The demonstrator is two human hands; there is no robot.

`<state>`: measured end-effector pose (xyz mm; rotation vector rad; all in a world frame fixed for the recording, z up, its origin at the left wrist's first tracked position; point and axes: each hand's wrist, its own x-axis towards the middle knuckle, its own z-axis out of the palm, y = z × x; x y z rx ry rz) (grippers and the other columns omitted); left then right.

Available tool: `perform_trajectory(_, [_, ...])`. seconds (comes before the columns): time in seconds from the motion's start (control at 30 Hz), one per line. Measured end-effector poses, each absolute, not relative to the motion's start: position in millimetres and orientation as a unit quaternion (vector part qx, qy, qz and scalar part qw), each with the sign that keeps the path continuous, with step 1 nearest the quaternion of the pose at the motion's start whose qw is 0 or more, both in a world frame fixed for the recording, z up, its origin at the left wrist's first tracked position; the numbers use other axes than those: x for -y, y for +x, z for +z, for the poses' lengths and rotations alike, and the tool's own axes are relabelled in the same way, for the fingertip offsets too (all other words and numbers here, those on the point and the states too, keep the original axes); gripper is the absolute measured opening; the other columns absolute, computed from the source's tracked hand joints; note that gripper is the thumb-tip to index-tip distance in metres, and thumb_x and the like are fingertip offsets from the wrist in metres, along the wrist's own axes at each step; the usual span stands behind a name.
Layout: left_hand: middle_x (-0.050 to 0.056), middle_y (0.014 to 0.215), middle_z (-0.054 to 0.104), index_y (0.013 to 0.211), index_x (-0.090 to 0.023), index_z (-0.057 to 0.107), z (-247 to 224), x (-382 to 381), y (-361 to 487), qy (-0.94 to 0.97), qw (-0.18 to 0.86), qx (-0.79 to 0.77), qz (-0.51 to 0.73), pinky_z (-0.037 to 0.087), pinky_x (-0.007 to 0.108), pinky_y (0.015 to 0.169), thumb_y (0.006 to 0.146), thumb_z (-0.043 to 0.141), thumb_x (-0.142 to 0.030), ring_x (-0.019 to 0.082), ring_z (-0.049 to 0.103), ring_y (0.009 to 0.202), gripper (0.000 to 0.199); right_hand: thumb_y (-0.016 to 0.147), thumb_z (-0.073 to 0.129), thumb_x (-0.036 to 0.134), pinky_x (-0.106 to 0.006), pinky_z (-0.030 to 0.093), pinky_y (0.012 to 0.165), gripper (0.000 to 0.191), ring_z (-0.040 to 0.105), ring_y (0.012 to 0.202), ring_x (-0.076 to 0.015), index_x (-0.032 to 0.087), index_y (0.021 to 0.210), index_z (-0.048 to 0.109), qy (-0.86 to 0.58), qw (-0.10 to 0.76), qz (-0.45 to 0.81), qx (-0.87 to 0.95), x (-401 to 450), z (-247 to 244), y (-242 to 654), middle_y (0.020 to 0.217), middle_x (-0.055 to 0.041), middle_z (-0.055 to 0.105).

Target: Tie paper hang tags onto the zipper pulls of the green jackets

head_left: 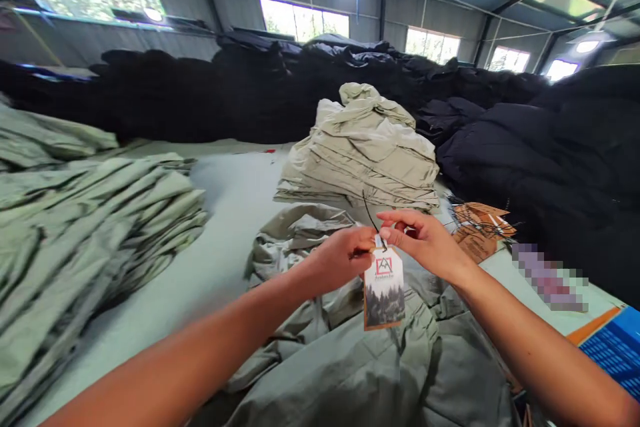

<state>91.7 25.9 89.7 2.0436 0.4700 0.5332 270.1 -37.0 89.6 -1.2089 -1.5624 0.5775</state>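
A hang tag [384, 297] with a mountain logo and a forest picture hangs upright in front of me, a brown card edge showing behind it. My left hand [343, 253] is closed at the tag's upper left edge, its fingertips partly hidden. From the right, my right hand [425, 240] pinches the black tag string [369, 208] between thumb and forefinger, just above the tag. A small white piece shows between the two hands. Beneath them a grey-green garment [345, 373] with a gathered waistband lies bunched on the table.
A folded stack of beige-green garments [365, 153] stands behind my hands. More pale green garments [100, 233] spread over the left of the table [225, 200]. Brown tags with black strings [477, 230] lie at right. Dark garments [550, 160] are heaped along the back and right.
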Motion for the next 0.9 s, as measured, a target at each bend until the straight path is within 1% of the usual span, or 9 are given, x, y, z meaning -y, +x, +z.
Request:
perform_trajectory(0.07, [-0.006,0.056,0.036,0.061,-0.018,0.042,81.5,-19.9,71.5,0.847,0.452,-0.201,0.195,0.029,0.021,0.051,0.071,0.048,-0.014,0.008,0.034,0.053,0.012,0.070,0.077,0.043,-0.025,0.040,0.057,0.033,0.053,0.064,-0.0120,0.017,0.092,0.076,-0.487,0.496,0.335,0.636,26.5,84.0,247.5,0.079,-0.0027,0.067])
perform_trajectory(0.13, [-0.005,0.057,0.037,0.059,-0.017,0.042,72.9,-15.4,53.7,0.845,0.450,-0.215,0.191,0.030,0.021,0.053,0.072,0.049,-0.014,0.009,0.034,0.055,0.015,0.065,0.081,0.042,-0.024,0.040,0.056,0.029,0.052,0.062,-0.0112,0.017,0.077,0.077,-0.463,0.500,0.413,0.605,19.0,76.5,228.6,0.072,-0.0015,0.066])
perform_trajectory(0.23, [-0.001,0.069,0.054,0.073,-0.015,0.058,58.8,-13.8,31.1,0.796,0.516,-0.238,0.210,0.040,0.023,0.060,0.079,0.051,-0.022,0.012,0.048,0.064,0.011,0.064,0.082,0.042,-0.023,0.037,0.052,0.026,0.048,0.055,-0.0084,0.018,0.073,0.077,-0.443,0.529,0.492,0.531,14.3,63.9,210.4,0.068,-0.0004,0.066])
perform_trajectory(0.3, [0.003,0.081,0.062,0.090,-0.014,0.064,50.3,-15.8,19.3,0.743,0.578,-0.257,0.221,0.046,0.026,0.064,0.081,0.054,-0.029,0.015,0.055,0.070,0.020,0.065,0.082,0.042,-0.022,0.036,0.050,0.026,0.047,0.053,-0.0074,0.019,0.078,0.078,-0.432,0.548,0.522,0.491,14.3,55.5,204.6,0.066,0.0000,0.066])
perform_trajectory(0.43, [0.006,0.092,0.068,0.109,-0.015,0.066,43.9,-22.5,4.8,0.692,0.618,-0.286,0.239,0.052,0.027,0.068,0.083,0.058,-0.035,0.018,0.062,0.078,0.033,0.071,0.079,0.043,-0.021,0.041,0.055,0.026,0.053,0.058,-0.0092,0.021,0.086,0.078,-0.392,0.586,0.539,0.460,17.7,42.3,201.4,0.066,-0.0005,0.066])
perform_trajectory(0.57, [0.008,0.103,0.069,0.123,-0.018,0.063,48.9,-29.7,-1.8,0.750,0.544,-0.283,0.249,0.053,0.027,0.073,0.091,0.049,-0.036,0.019,0.063,0.087,0.039,0.075,0.077,0.040,-0.023,0.044,0.060,0.020,0.055,0.062,-0.0106,0.024,0.086,0.078,-0.371,0.627,0.511,0.457,22.0,37.0,204.0,0.069,-0.0009,0.067])
perform_trajectory(0.7, [0.007,0.104,0.068,0.133,-0.020,0.054,54.4,-34.5,-6.0,0.788,0.465,-0.310,0.258,0.053,0.025,0.067,0.096,0.040,-0.037,0.017,0.063,0.082,0.043,0.079,0.074,0.034,-0.025,0.046,0.060,0.009,0.058,0.072,-0.0140,0.026,0.080,0.078,-0.355,0.662,0.430,0.500,23.8,32.2,210.1,0.081,-0.0030,0.070])
perform_trajectory(0.77, [0.006,0.095,0.068,0.125,-0.019,0.057,57.4,-34.5,-7.2,0.803,0.429,-0.328,0.251,0.051,0.024,0.063,0.097,0.037,-0.039,0.016,0.063,0.077,0.040,0.082,0.071,0.031,-0.026,0.047,0.061,0.008,0.060,0.080,-0.0166,0.026,0.080,0.077,-0.362,0.663,0.389,0.528,23.5,27.8,213.8,0.082,-0.0040,0.070])
perform_trajectory(0.9, [0.000,0.065,0.058,0.080,-0.018,0.056,62.4,-32.1,-7.6,0.836,0.337,-0.361,0.238,0.044,0.024,0.060,0.097,0.035,-0.040,0.014,0.057,0.062,0.035,0.085,0.068,0.029,-0.028,0.048,0.062,0.010,0.060,0.087,-0.0190,0.026,0.079,0.076,-0.376,0.666,0.331,0.553,23.8,20.5,219.2,0.088,-0.0052,0.071])
